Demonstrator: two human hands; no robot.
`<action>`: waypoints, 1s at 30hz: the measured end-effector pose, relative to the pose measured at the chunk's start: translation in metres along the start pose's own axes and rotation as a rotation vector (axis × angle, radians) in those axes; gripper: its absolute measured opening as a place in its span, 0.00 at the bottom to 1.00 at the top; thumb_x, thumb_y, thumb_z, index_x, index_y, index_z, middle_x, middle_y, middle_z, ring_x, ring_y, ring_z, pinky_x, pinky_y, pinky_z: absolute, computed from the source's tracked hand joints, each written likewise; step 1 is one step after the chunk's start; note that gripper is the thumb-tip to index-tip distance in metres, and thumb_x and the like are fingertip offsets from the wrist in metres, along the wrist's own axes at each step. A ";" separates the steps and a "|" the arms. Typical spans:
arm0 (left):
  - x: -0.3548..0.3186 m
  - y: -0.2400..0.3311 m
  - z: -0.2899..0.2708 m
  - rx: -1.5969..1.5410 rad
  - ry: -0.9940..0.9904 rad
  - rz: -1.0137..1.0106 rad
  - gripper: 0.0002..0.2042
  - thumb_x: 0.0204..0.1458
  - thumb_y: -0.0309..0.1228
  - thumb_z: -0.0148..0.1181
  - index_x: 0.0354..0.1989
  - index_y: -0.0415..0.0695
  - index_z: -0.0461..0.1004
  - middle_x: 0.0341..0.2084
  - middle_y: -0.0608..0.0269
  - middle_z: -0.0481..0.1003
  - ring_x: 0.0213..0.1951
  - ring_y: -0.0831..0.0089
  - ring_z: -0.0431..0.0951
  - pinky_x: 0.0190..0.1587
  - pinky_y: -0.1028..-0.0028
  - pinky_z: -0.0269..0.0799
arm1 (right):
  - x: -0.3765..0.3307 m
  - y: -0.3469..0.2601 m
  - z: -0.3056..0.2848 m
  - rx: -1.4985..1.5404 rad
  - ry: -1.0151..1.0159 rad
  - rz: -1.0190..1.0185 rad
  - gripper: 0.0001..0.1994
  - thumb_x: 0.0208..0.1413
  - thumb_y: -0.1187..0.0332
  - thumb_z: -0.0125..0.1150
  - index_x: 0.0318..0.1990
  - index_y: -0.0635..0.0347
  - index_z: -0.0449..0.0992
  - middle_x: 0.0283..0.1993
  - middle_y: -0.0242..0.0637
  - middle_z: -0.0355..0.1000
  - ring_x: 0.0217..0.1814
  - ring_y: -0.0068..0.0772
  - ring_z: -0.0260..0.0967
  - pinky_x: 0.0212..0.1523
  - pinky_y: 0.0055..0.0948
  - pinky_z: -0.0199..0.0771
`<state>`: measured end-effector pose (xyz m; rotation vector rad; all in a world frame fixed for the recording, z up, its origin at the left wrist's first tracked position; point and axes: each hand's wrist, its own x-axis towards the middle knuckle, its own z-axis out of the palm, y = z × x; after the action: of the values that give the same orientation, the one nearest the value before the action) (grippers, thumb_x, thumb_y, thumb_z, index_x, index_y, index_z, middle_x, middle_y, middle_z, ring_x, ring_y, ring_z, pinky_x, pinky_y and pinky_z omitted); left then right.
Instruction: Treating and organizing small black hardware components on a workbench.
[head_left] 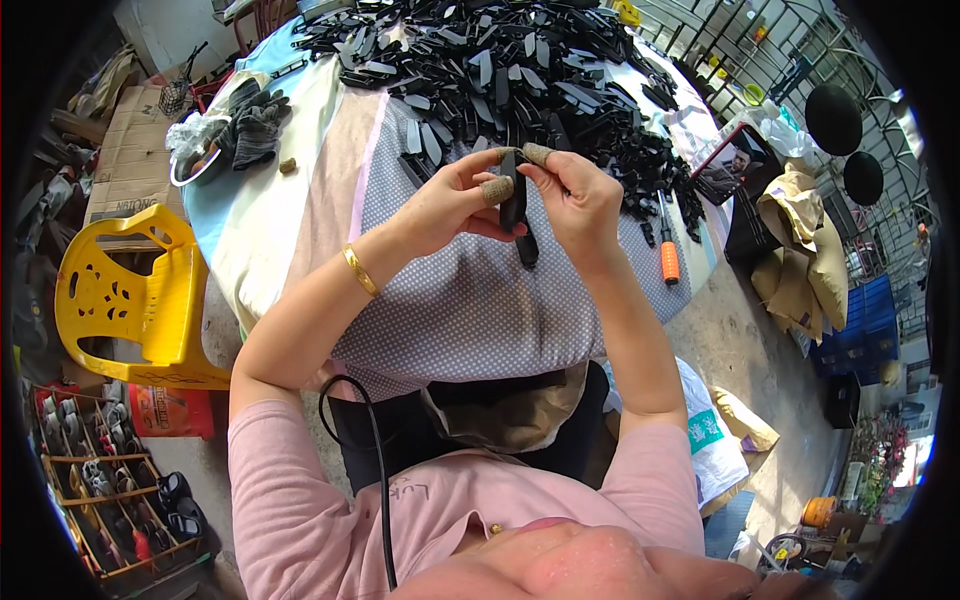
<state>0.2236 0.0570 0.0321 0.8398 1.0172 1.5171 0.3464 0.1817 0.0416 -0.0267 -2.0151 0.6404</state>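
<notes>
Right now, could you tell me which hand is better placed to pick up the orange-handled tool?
Probably the right hand: the orange-handled tool lies on the cloth just to its right. The left hand sits farther off, and both hold the black strip.

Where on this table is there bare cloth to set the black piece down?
Free: dotted cloth between the hands and the near edge, and the pale strip right of the gloves. Crowded: the heap of black parts beyond the left hand and right hand.

Ahead of your hands the heap of black parts (520, 70) blocks the table; the dotted cloth (470, 300) beneath them lies open.
</notes>
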 end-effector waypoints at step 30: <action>-0.002 0.001 0.001 0.028 0.041 0.139 0.19 0.55 0.31 0.51 0.55 0.39 0.63 0.37 0.64 0.73 0.38 0.79 0.75 0.43 0.74 0.75 | 0.000 -0.010 -0.002 -0.127 -0.018 -0.144 0.07 0.46 0.76 0.60 0.34 0.69 0.75 0.35 0.43 0.73 0.33 0.36 0.72 0.34 0.27 0.73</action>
<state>0.2240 0.0551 0.0333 0.9182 1.0300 1.6465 0.3503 0.1742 0.0470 0.0481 -2.0509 0.4227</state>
